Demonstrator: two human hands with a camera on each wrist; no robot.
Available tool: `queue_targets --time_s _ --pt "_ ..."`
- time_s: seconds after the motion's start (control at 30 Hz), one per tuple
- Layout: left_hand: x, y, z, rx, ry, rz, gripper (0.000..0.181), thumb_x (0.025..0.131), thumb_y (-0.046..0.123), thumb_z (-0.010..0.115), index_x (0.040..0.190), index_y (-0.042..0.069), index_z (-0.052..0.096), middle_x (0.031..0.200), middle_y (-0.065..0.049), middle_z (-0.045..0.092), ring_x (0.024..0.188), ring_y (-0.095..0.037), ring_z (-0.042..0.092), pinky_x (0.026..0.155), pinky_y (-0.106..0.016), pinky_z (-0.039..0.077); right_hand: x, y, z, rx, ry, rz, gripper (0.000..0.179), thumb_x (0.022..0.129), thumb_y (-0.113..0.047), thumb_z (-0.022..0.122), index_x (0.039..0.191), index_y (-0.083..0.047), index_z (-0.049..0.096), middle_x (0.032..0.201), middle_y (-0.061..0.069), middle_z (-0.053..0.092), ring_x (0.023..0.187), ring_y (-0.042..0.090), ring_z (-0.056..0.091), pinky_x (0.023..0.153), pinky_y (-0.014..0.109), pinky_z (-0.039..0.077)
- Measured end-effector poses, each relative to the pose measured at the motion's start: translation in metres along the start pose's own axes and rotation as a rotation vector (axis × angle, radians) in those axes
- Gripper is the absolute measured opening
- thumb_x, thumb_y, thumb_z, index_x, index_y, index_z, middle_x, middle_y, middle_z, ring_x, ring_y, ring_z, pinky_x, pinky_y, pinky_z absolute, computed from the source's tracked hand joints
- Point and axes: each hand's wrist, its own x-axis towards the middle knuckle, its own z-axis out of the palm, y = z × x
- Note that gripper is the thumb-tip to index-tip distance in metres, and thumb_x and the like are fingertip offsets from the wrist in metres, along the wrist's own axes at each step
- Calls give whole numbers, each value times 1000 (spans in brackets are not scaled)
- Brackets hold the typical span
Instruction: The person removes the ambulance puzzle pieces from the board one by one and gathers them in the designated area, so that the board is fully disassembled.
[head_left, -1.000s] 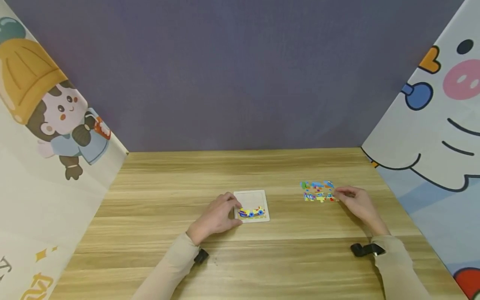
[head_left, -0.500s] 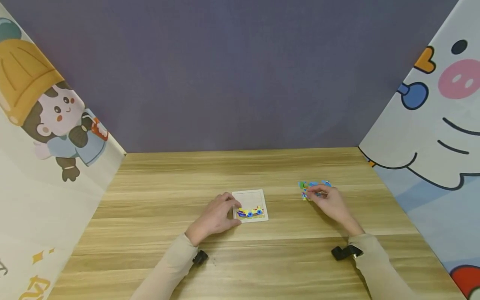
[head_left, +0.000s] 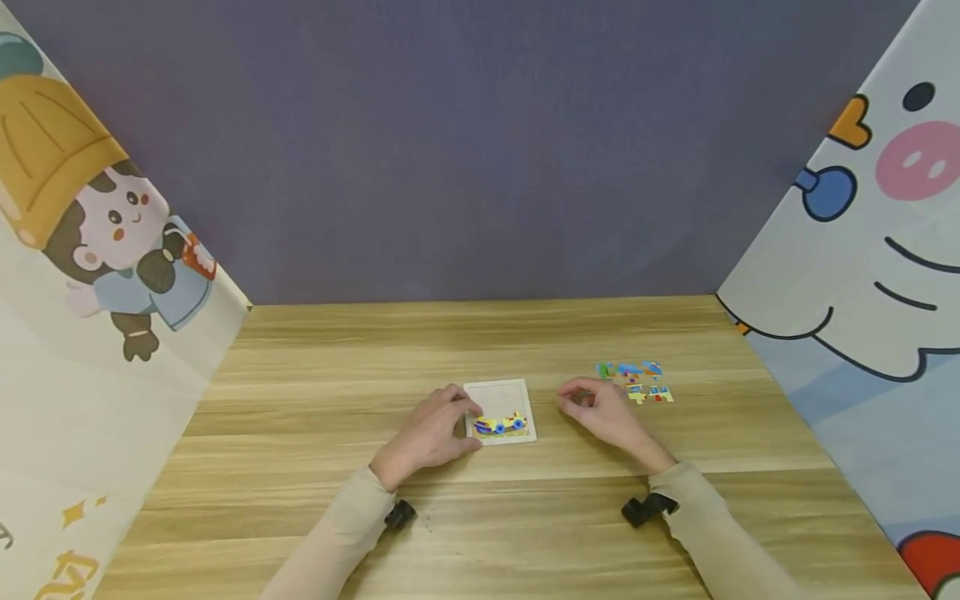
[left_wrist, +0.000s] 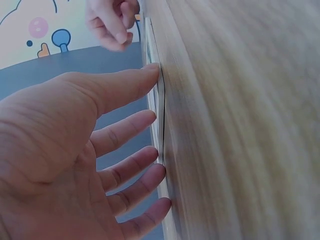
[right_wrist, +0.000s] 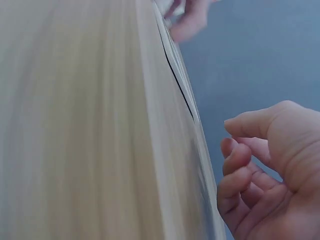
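A small square puzzle board (head_left: pixel 497 393) lies on the wooden table, with a yellow and blue vehicle picture (head_left: pixel 501 424) along its lower part. My left hand (head_left: pixel 429 433) rests at the board's left side, and in the left wrist view the thumb (left_wrist: pixel 131 86) and fingertips touch its edge. Between the board and the loose puzzle pieces (head_left: pixel 651 393), my right hand (head_left: pixel 603 412) hovers with thumb and index fingertips brought close together. In the right wrist view its other fingers (right_wrist: pixel 235 182) are curled. I cannot tell whether a piece sits between those fingertips.
The loose pieces lie in two rows right of the board, partly covered by my right hand. A dark blue-grey panel (head_left: pixel 480 158) stands behind the table (head_left: pixel 360 350). Cartoon-printed side panels (head_left: pixel 847 275) flank it.
My right hand has swept left from the right end of the loose pieces, across them, toward the board. The left hand and the board have kept their place.
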Motion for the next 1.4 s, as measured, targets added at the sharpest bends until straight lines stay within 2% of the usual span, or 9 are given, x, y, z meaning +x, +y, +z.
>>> queue_targets --time_s 0.2,0.3,0.43,0.6,0.8,1.03,1.27,1.4 --pt "0 0 0 8 4 6 45 89 32 87 127 12 74 137 -12 62 127 -33 57 109 -54 50 8 -34 34 26 -132 -58 17 98 -15 75 113 -7 79 94 1 77 67 7 61 58 22 50" --pt "0 0 0 8 5 10 45 89 32 87 127 11 74 137 -12 62 127 -33 57 109 -53 50 12 -49 49 24 -174 -97 17 98 -14 74 113 -7 79 91 -1 76 73 5 64 64 21 53" --pt "1 0 0 -6 7 8 46 89 33 87 127 11 74 138 -11 62 128 -33 57 111 -53 49 17 -61 66 -9 -221 -123 19 98 -15 75 115 -8 78 92 -4 75 81 3 64 74 21 55" --pt "1 1 2 -7 16 9 47 89 33 87 128 10 74 136 -9 62 127 -31 58 110 -53 50 19 -68 78 -77 -286 -105 30 92 -22 84 117 -6 77 92 -3 70 78 4 59 71 20 52" --pt "3 0 1 -5 47 0 53 87 35 89 129 8 72 132 -10 65 122 -32 60 104 -51 53 19 -74 82 -97 -287 -53 34 89 -21 88 115 -2 77 88 -1 63 76 10 54 67 21 47" --pt "4 -2 1 -27 39 5 51 86 34 89 127 10 73 132 -9 64 122 -32 59 104 -52 52 19 -78 82 -85 -291 15 32 89 -22 87 112 -4 76 80 -3 60 69 10 50 63 21 41" --pt "4 -2 0 -33 40 9 47 87 32 89 125 10 75 134 -11 64 123 -33 59 105 -54 51 20 -74 84 -57 -266 34 29 87 -21 89 109 -11 72 92 -2 66 78 10 55 70 22 47" --pt "3 -2 0 -34 38 7 47 87 30 89 126 10 75 135 -12 63 125 -34 58 108 -55 50 19 -73 84 -25 -264 36 28 87 -19 90 107 -14 71 93 -3 68 75 9 57 68 22 47"
